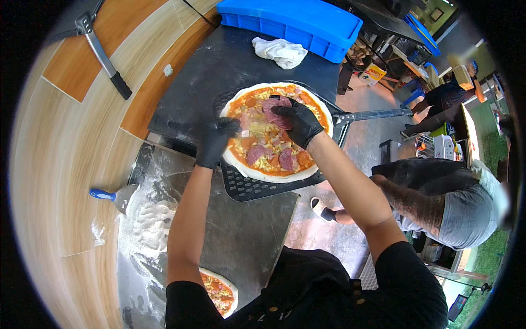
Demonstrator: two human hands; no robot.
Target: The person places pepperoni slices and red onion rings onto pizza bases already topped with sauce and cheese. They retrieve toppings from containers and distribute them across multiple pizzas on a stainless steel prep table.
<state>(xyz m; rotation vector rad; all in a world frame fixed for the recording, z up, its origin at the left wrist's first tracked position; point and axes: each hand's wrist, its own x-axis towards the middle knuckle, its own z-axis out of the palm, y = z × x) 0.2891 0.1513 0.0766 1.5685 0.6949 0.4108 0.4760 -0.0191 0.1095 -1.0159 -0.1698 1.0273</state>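
An uncooked pizza (245, 147) with sauce, shredded cheese and round meat slices lies on a black perforated pizza peel (241, 186). In a black glove, my right hand (300, 125) is closed on salami slices (276, 111) over the upper middle of the pizza. More salami slices (258, 154) rest on the lower part of the topping. My left hand (215, 143), also gloved in black, is at the pizza's left rim with its thumb side over the crust. Its other fingers blend into the dark counter, so their pose is unclear.
A white cloth (280, 52) and a blue crate (290, 24) are behind the pizza. On the left are flour (150, 225) and a blue-handled scraper (114, 195). A second pizza (219, 293) lies near me. The peel's handle (381, 114) extends right, toward another person (466, 208).
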